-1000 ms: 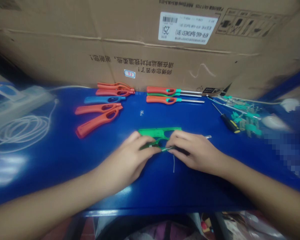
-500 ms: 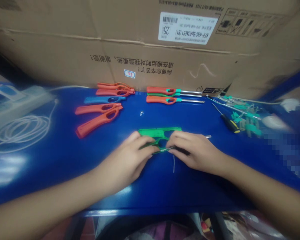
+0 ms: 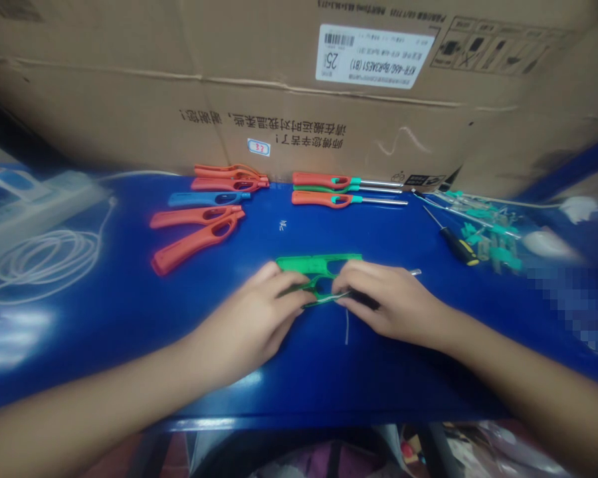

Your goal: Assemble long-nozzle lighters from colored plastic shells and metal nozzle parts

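My left hand (image 3: 262,312) is closed on the left end of a green lighter casing half (image 3: 323,301) with a trigger loop, held just above the table. My right hand (image 3: 396,299) pinches a thin pale wire (image 3: 333,298) lying along the right end of that casing. Another loose end of thin wire (image 3: 347,326) hangs below those fingers. A metal tip (image 3: 416,271) sticks out behind the right hand, the rest of it hidden. Just beyond both hands lies a second green casing half (image 3: 303,264), partly covered by fingers.
Several red casings (image 3: 194,245) and a blue casing (image 3: 199,198) lie at left. Assembled lighters (image 3: 323,198) with metal barrels rest before the cardboard box (image 3: 129,113). At right are a screwdriver (image 3: 458,245) and teal-tipped parts (image 3: 503,257); a coiled white cable (image 3: 44,255) is far left.
My right fingertips have shifted very slightly along the wire. Both hands otherwise keep their places, and the things on the table have not moved.
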Available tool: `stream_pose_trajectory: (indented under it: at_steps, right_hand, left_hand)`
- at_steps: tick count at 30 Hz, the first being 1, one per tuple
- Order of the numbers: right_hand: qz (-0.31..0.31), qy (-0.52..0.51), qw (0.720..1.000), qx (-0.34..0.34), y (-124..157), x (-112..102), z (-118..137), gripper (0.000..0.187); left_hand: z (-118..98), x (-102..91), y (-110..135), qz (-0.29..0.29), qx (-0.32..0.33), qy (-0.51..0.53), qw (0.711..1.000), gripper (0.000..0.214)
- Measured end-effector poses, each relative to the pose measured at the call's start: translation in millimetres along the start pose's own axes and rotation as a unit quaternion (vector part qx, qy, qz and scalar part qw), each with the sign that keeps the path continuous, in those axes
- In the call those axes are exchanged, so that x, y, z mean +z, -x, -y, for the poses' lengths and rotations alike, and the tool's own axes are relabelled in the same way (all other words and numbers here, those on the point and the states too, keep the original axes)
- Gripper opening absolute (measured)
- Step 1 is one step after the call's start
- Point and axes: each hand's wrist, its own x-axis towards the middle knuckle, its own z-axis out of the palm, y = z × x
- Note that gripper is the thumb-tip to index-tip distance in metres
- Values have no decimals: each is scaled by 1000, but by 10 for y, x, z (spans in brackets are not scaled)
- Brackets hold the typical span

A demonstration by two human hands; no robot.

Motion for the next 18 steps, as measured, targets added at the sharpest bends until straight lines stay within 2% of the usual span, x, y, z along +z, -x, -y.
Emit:
stream_pose_trajectory:
  at_steps: [11,18]
  right_hand:
    - [-6,-17,1000,-7,0,-3,-2,11]
    - [-44,-65,997,22,-24,33,28,7]
  left_hand:
    - [7,1,-12,4,2,-6,1000,29]
    - [-1,-14,-8,-8,14,-26,1000,30]
